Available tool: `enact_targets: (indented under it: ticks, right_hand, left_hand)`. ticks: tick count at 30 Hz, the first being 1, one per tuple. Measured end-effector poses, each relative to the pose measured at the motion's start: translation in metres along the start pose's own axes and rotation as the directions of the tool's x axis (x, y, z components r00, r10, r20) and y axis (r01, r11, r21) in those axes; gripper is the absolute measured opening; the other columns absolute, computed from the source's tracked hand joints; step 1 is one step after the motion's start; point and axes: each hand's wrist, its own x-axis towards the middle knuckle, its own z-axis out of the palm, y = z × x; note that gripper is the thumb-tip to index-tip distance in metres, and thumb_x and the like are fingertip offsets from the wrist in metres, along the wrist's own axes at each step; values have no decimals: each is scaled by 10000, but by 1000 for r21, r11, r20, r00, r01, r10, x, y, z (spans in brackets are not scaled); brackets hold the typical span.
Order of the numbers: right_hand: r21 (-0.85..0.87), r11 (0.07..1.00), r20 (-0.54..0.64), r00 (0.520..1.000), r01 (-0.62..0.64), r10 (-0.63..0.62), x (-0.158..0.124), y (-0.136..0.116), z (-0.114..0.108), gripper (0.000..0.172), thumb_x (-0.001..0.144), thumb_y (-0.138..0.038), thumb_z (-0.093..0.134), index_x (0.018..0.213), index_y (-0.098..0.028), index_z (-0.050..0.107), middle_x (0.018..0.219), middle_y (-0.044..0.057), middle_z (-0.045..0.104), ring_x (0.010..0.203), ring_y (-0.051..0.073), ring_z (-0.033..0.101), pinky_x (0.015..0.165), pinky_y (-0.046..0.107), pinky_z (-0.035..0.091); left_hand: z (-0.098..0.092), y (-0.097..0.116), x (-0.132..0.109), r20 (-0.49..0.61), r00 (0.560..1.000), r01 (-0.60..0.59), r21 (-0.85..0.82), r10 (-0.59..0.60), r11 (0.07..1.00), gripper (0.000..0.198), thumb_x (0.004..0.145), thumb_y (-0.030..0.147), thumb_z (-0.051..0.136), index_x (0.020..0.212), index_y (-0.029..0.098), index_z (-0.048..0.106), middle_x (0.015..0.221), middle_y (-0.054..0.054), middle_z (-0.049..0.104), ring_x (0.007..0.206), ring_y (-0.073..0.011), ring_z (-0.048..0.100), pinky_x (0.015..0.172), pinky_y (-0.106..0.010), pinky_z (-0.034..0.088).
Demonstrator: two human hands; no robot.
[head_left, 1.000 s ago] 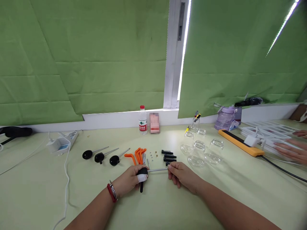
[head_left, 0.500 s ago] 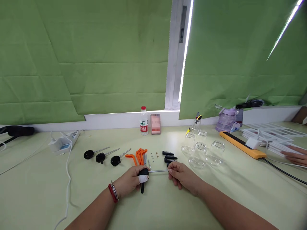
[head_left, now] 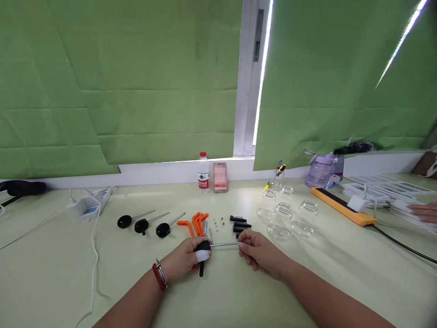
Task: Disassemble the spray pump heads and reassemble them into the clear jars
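My left hand (head_left: 180, 262), with white tape on one digit, grips a black round cap (head_left: 203, 246) whose narrow black stem points down toward me. A thin metal rod (head_left: 223, 244) runs from the cap to the right. My right hand (head_left: 262, 253) pinches the rod's far end, and its fingertips hide whatever may sit there. Just beyond my left hand lie several bent orange handles (head_left: 197, 223) and some metal pins (head_left: 205, 228). Past my right hand are several black cylinders with springs (head_left: 241, 224). Small nuts (head_left: 215, 225) and tiny brass-coloured pieces (head_left: 223, 221) lie between these groups.
Three black caps with rods (head_left: 163, 230) lie to the left, near a white power strip (head_left: 87, 208) and its cable. Glass jars (head_left: 283, 214) stand at right, beside an orange power strip (head_left: 341, 207). Another person's hand (head_left: 423, 212) rests on white sheets. A water bottle (head_left: 204, 175) stands behind.
The view has shifted slightly. Both my hands keep the same hold on the cap and rod. At the far right, the other person's hand has moved a little and shows less.
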Motion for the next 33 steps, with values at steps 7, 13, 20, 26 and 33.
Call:
enact_targets:
  ticks: [7, 13, 20, 26, 33]
  right_hand:
    - [8, 1000, 3, 1000, -3, 3, 0, 0, 2, 216, 806, -410, 519, 812, -197, 488, 677, -21, 555, 469, 64, 433, 360, 161, 341]
    - [-79, 996, -10, 999, -51, 51, -1, -3, 4, 357, 836, -492, 448, 683, -174, 503, 500, -39, 490, 388, 52, 381, 372, 172, 324]
    - [-59, 997, -9, 999, -43, 42, 2, 2, 0, 373, 847, -521, 422, 728, -178, 507, 539, -28, 514, 408, 63, 411, 370, 179, 334]
    - [4, 1000, 15, 1000, 14, -14, 2, 3, 0, 194, 792, -382, 540, 850, -207, 479, 686, -28, 541, 490, 70, 447, 355, 157, 344]
    - [-21, 1000, 6, 1000, -7, 7, 0, 0, 2, 241, 808, -427, 513, 773, -191, 488, 661, -20, 550, 462, 61, 430, 355, 161, 345]
  left_hand:
    - [1, 1, 1, 6, 1000, -11, 18, 10, 1000, 309, 796, 370, 565, 1018, 155, 556, 709, 37, 431, 528, -77, 405, 500, -219, 377]
    - [-1, -4, 2, -6, 1000, -12, -1, 12, 1000, 317, 786, 365, 581, 1026, 160, 554, 735, 31, 434, 559, -80, 400, 506, -212, 384]
    - [-1, -4, 1, -11, 1000, -12, -11, 12, 1000, 318, 776, 364, 589, 1018, 161, 555, 747, 19, 449, 561, -84, 407, 494, -210, 384]
    - [0, -1, 1, -5, 1000, -9, 11, 10, 1000, 303, 785, 367, 574, 1009, 163, 563, 727, 30, 440, 539, -78, 402, 502, -218, 384]
    - [-1, -4, 3, -5, 1000, 5, -4, -5, 1000, 315, 789, 362, 567, 1039, 171, 559, 715, 32, 444, 557, -90, 417, 513, -224, 394]
